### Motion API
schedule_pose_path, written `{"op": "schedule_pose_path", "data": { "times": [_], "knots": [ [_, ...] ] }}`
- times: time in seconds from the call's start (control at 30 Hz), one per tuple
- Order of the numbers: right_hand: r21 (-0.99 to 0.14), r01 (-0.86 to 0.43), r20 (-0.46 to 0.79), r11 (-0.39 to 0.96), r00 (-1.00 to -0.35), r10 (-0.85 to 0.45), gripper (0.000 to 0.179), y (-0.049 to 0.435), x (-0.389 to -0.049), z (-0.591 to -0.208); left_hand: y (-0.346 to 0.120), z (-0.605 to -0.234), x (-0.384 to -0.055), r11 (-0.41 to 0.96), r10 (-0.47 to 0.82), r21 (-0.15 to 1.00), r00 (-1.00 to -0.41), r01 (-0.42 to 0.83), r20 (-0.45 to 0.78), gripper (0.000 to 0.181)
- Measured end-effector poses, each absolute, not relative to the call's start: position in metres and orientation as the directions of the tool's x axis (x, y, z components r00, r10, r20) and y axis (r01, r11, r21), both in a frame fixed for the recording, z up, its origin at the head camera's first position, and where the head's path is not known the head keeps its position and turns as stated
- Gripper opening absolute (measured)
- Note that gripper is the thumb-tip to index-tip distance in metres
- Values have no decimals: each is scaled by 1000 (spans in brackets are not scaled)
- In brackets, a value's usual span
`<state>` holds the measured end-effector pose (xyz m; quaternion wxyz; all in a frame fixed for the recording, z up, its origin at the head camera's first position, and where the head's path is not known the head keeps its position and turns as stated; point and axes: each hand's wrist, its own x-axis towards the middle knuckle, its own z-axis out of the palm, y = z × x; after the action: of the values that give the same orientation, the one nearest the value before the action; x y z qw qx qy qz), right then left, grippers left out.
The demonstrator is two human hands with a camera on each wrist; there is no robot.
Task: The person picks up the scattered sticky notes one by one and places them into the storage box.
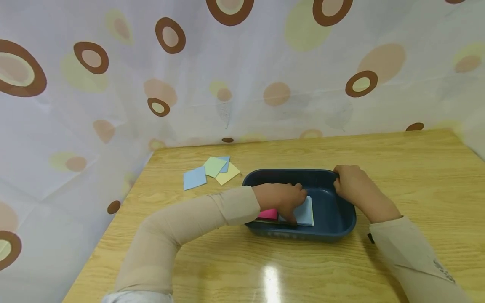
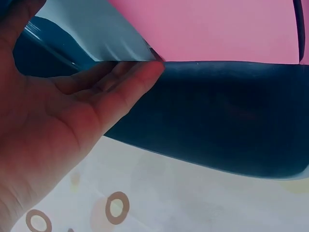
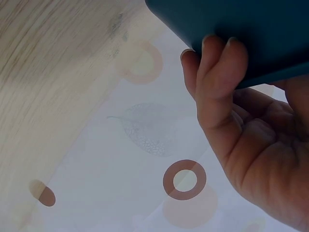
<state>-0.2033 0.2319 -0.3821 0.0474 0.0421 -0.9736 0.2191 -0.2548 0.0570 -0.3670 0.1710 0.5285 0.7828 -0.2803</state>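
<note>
A dark blue plastic bin (image 1: 333,214) stands on the wooden table. Inside it, my left hand (image 1: 282,198) spans a stack of light blue paper squares (image 1: 305,212), thumb at the near side and fingers at the far side. Left of that stack lies a bright pink stack (image 1: 269,213), partly hidden by the left forearm. The left wrist view shows the fingertips at the edge of the blue paper (image 2: 91,29), beside the pink paper (image 2: 217,29). With fingers curled over the rim, my right hand (image 3: 260,140) grips the bin's right end.
Loose paper squares lie on the table left of the bin: a blue one (image 1: 195,178), a green one (image 1: 214,166), a yellow one (image 1: 228,174) and another blue one partly covered. A patterned white curtain (image 1: 250,109) hangs behind the wooden table (image 1: 401,168).
</note>
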Motion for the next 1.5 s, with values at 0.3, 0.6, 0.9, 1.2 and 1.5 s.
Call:
{"op": "schedule_pose_path", "data": {
  "times": [0.3,0.6,0.9,1.2,1.5],
  "knots": [
    [-435,-115,86,893,-993,-86,28,225,-210,-381,49,-364,-255,310,722,-269,-410,912,-557,76],
    [-422,-166,124,891,-984,-124,20,231,-206,-387,26,-336,-273,427,809,-70,-415,902,-417,63],
    [-412,-177,136,894,-982,-132,21,240,-207,-390,-59,-297,-332,657,753,237,-643,716,-143,44],
    [-409,-168,133,897,-983,-123,27,251,-203,-394,-145,-330,-392,895,445,153,-813,419,-375,63],
    [-414,-171,131,894,-983,-127,30,254,-200,-396,-176,-367,-400,931,363,140,-831,336,-421,55]
  ]
}}
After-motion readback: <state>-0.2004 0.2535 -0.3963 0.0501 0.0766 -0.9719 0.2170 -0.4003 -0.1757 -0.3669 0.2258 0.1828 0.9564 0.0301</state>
